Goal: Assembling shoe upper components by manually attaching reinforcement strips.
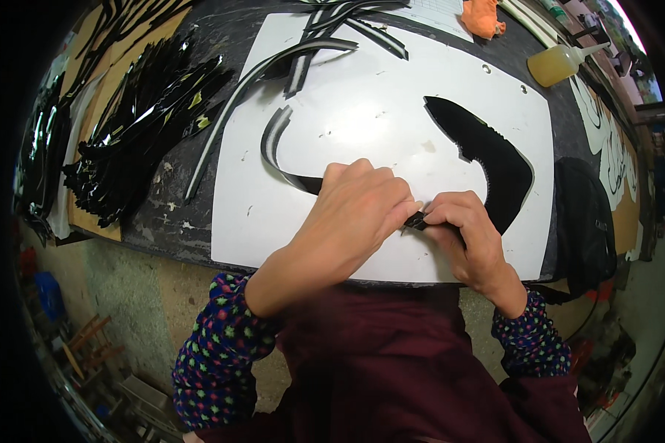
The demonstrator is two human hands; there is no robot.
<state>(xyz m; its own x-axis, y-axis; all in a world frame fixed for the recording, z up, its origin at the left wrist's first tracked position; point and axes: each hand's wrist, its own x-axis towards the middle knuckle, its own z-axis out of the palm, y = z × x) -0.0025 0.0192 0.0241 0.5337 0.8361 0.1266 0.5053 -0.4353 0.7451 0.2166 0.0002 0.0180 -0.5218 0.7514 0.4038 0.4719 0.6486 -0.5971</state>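
Observation:
Both hands meet over the near part of a white board. My left hand is closed, fingers curled, on a narrow black strip whose grey-backed end curls away to the left. My right hand pinches the near end of a curved black sheet piece with a notched inner edge; the rest of it arches away to the right. Between the fingertips a small black bit shows, where strip and curved piece come together. My fingers hide how the two are joined.
Loose black-and-grey strips cross the board's far left. Heaped glossy black pieces lie left. A squeeze bottle of yellow liquid and an orange lump stand at the far right. A black bag-like item hangs by the right edge.

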